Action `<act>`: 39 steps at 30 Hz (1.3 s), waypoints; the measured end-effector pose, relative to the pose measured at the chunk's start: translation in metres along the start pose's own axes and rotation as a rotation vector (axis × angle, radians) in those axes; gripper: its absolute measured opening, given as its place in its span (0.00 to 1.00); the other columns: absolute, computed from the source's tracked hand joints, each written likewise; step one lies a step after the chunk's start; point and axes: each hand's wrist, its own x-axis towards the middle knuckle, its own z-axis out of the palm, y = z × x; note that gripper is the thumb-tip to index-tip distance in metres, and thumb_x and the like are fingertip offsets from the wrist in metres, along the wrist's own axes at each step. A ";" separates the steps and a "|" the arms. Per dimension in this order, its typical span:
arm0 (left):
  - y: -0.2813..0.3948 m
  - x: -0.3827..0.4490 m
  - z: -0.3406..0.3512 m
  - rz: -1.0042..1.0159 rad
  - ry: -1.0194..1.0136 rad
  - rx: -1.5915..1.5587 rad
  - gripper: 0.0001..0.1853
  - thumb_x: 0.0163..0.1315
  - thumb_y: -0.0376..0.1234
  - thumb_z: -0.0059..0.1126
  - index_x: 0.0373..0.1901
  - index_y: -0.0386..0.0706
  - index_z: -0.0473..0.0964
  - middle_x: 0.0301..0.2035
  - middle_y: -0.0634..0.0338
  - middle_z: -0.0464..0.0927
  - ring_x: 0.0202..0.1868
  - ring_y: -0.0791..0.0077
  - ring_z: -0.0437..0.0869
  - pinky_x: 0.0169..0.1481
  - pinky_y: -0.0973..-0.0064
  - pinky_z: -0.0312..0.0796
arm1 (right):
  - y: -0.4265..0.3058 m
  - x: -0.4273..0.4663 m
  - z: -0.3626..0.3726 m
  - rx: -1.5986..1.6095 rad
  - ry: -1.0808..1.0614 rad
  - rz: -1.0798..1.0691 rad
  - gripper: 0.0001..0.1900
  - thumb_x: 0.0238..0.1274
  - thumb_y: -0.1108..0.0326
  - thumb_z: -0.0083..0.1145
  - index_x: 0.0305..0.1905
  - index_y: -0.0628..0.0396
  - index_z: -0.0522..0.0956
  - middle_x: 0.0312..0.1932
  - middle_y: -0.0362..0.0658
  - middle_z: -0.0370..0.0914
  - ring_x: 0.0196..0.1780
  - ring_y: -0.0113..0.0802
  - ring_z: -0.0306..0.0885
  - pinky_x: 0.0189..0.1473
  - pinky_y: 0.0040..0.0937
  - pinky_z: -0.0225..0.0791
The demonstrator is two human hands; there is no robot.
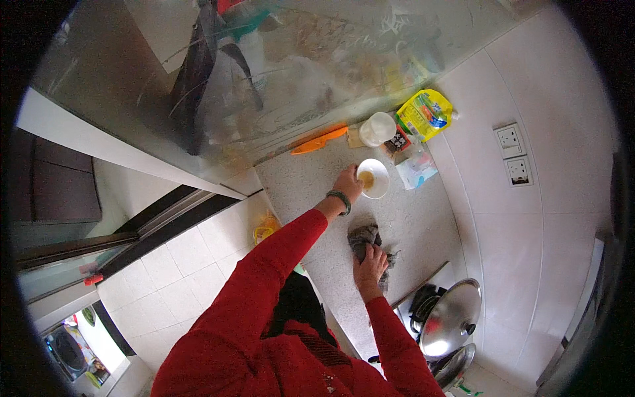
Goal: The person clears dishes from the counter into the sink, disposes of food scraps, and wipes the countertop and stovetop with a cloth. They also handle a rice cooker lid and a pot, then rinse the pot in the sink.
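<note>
My left hand (348, 183) grips the rim of a white bowl (382, 181) that holds a little yellowish-brown content. A dark bracelet circles that wrist. Nearer my body, my right hand (370, 268) rests on the counter with a crumpled dark grey cloth (363, 234) bunched under and around its fingers. Both hands are over the speckled grey countertop (317, 198). The palm side of the right hand is hidden, and so is part of the cloth.
Against the glass partition (307, 84) lie an orange knife-shaped object (320, 141), a white plastic tub (378, 129), a yellow spouted pouch (425, 115) and a pale plastic packet (415, 170). A steel lid (451, 317) stands over the stove at right. Wall sockets (512, 155) are beyond.
</note>
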 end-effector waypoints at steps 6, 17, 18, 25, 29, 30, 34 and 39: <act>-0.009 0.018 0.022 0.032 -0.115 0.031 0.20 0.54 0.35 0.52 0.47 0.34 0.65 0.43 0.43 0.73 0.45 0.47 0.75 0.51 0.60 0.68 | -0.001 0.002 0.000 0.002 -0.011 0.000 0.28 0.47 0.55 0.60 0.54 0.52 0.68 0.53 0.49 0.64 0.57 0.49 0.58 0.58 0.49 0.49; 0.013 0.068 -0.052 0.005 0.178 1.044 0.14 0.60 0.30 0.42 0.48 0.38 0.66 0.43 0.50 0.70 0.37 0.60 0.81 0.36 0.65 0.76 | 0.001 0.002 0.003 -0.015 -0.046 0.032 0.30 0.43 0.56 0.62 0.54 0.49 0.67 0.55 0.48 0.62 0.60 0.47 0.55 0.60 0.49 0.47; 0.013 0.071 -0.051 -0.034 0.184 1.060 0.14 0.60 0.30 0.42 0.47 0.38 0.67 0.42 0.50 0.71 0.38 0.59 0.81 0.37 0.65 0.76 | 0.001 0.002 0.004 0.002 -0.034 0.031 0.30 0.43 0.56 0.63 0.54 0.48 0.67 0.56 0.47 0.61 0.60 0.47 0.55 0.61 0.49 0.46; 0.020 0.042 -0.055 -0.077 0.021 0.928 0.11 0.59 0.33 0.47 0.41 0.40 0.72 0.40 0.49 0.74 0.39 0.57 0.80 0.42 0.63 0.74 | 0.001 0.001 0.002 -0.012 -0.052 0.039 0.28 0.45 0.56 0.62 0.54 0.50 0.68 0.56 0.47 0.62 0.60 0.47 0.55 0.61 0.47 0.46; 0.036 0.008 -0.075 -0.050 0.101 0.712 0.11 0.56 0.35 0.51 0.36 0.38 0.71 0.36 0.48 0.76 0.39 0.55 0.80 0.41 0.60 0.72 | -0.003 0.005 -0.012 0.040 -0.096 0.008 0.26 0.48 0.61 0.59 0.55 0.51 0.67 0.54 0.48 0.63 0.58 0.48 0.57 0.58 0.49 0.50; 0.038 -0.001 -0.085 0.029 0.132 0.660 0.11 0.56 0.35 0.52 0.36 0.37 0.70 0.34 0.48 0.76 0.37 0.55 0.80 0.39 0.60 0.72 | -0.005 0.008 -0.017 0.099 -0.087 -0.017 0.25 0.49 0.63 0.57 0.55 0.53 0.67 0.52 0.50 0.65 0.56 0.49 0.60 0.55 0.49 0.54; 0.033 -0.046 -0.135 0.202 0.213 0.361 0.13 0.55 0.37 0.55 0.34 0.36 0.68 0.25 0.49 0.76 0.28 0.58 0.80 0.32 0.63 0.71 | -0.035 0.037 -0.022 0.417 -0.039 -0.189 0.25 0.50 0.63 0.57 0.55 0.56 0.66 0.49 0.53 0.66 0.53 0.51 0.63 0.54 0.48 0.56; 0.021 -0.112 -0.193 -0.163 0.202 -0.085 0.09 0.58 0.34 0.55 0.33 0.38 0.67 0.19 0.59 0.72 0.19 0.77 0.74 0.24 0.78 0.69 | -0.114 0.137 -0.005 0.693 0.102 -0.135 0.28 0.53 0.63 0.54 0.58 0.60 0.60 0.48 0.58 0.65 0.53 0.57 0.62 0.54 0.49 0.58</act>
